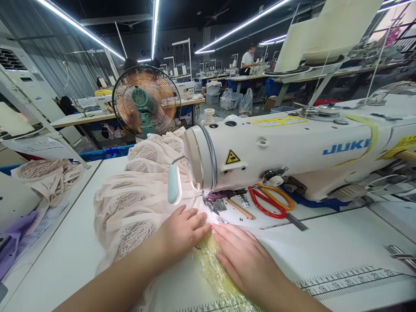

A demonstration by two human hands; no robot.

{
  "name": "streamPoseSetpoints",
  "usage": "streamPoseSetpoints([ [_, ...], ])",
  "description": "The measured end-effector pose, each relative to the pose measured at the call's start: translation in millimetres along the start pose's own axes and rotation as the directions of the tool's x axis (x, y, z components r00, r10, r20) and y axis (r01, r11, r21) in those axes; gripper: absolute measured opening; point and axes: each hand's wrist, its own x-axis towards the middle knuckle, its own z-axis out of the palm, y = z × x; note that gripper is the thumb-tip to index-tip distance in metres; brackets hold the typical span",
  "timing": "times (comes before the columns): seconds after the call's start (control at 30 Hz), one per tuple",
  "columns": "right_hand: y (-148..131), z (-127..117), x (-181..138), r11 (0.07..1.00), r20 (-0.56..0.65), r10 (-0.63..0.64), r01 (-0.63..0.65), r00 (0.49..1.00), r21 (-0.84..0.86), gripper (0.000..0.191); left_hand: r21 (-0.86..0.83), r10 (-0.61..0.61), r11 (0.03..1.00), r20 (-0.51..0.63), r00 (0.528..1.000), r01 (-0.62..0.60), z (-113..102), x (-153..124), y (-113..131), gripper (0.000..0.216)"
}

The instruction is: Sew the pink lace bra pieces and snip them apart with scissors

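Note:
My left hand (182,232) lies flat, fingers stretched, on pale pink lace fabric (136,208) just left of the needle area. My right hand (242,255) rests flat with fingers together on a yellowish lace piece (211,268) in front of the presser foot (211,207). Both hands press the cloth onto the white table (325,242). The white JUKI sewing machine (292,147) stands behind them, and its small lamp (174,184) hangs above the left hand.
Red and orange scissors (271,201) and a wooden stick (240,209) lie under the machine arm. A fan (146,102) stands behind the pile of lace. More lace pieces (48,173) sit at the left. A person (248,60) works far back.

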Motion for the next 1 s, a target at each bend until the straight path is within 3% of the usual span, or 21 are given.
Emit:
streamPoseSetpoints([
  [0.37,-1,-2,2,0.998,0.039,0.041,-0.042,0.998,0.035,0.027,0.004,0.03,1.0,0.013,0.999,-0.03,0,7,-19,0.034],
  [0.77,0,-2,5,0.995,0.044,0.033,-0.037,0.998,0.097,0.025,0.078,-0.02,0.997,0.022,1.0,0.019,10,16,-37,0.036],
  [0.9,-1,-9,-2,0.982,0.035,-0.041,0.034,0.999,0.186,0.027,0.127,-0.084,0.988,-0.037,0.996,0.088,-6,11,-20,0.035],
  [1.0,-6,-14,-34,0.941,0.177,-0.053,-0.01,0.983,0.339,0.028,0.152,-0.223,0.964,0.008,0.975,0.219,-24,-11,10,0.034],
])
